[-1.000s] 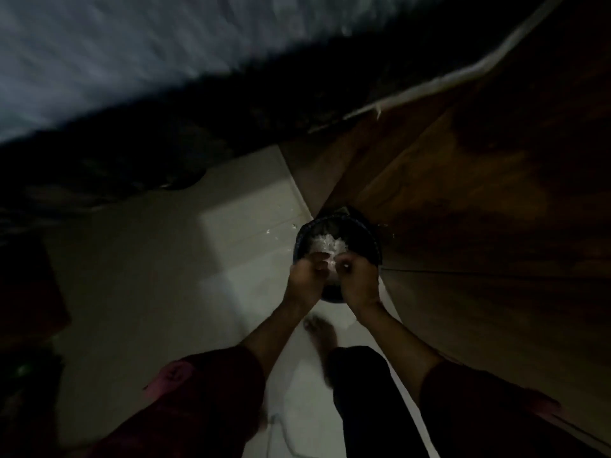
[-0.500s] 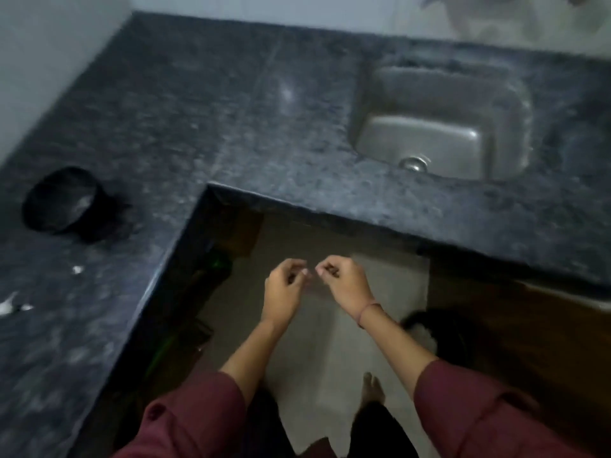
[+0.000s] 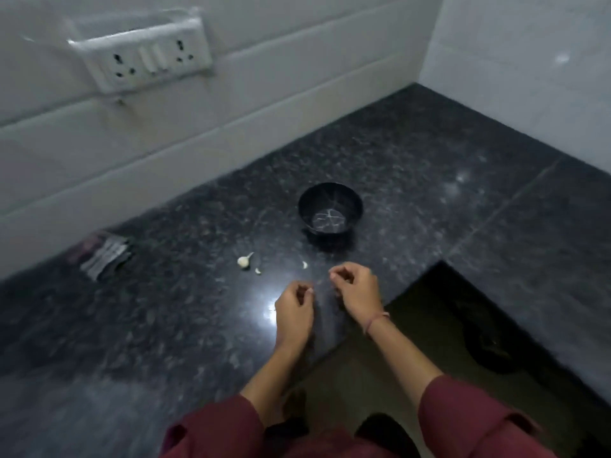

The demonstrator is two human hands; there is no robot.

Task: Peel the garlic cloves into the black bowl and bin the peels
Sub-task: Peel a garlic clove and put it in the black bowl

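Both hands hang over the front of the counter (image 3: 165,325), close together but apart. The left hand (image 3: 293,307) has its fingers curled in, thumb against the fingertips. The right hand (image 3: 357,289) is curled the same way, slightly further forward, with a thin band (image 3: 375,320) round its wrist. Whether either one pinches anything is too small and blurred to tell.

Just beyond the right hand's fingertips a small pale sliver (image 3: 304,265) lies on the dark speckled stone. To its left lies a garlic clove (image 3: 244,261) with a pointed tail, and a little crumb (image 3: 258,271) lies just beside it.

Further back, well clear of the hands, the black bowl (image 3: 330,206) stands upright on the counter. Pale shapes show at its bottom, but I cannot tell whether they are cloves or only glare.

Off to the left, near the white tiled wall (image 3: 264,77), lies a crumpled packet (image 3: 102,256). A white socket panel (image 3: 142,57) is fixed on the wall above it. Maroon sleeves (image 3: 463,418) cover the forearms at the bottom edge.
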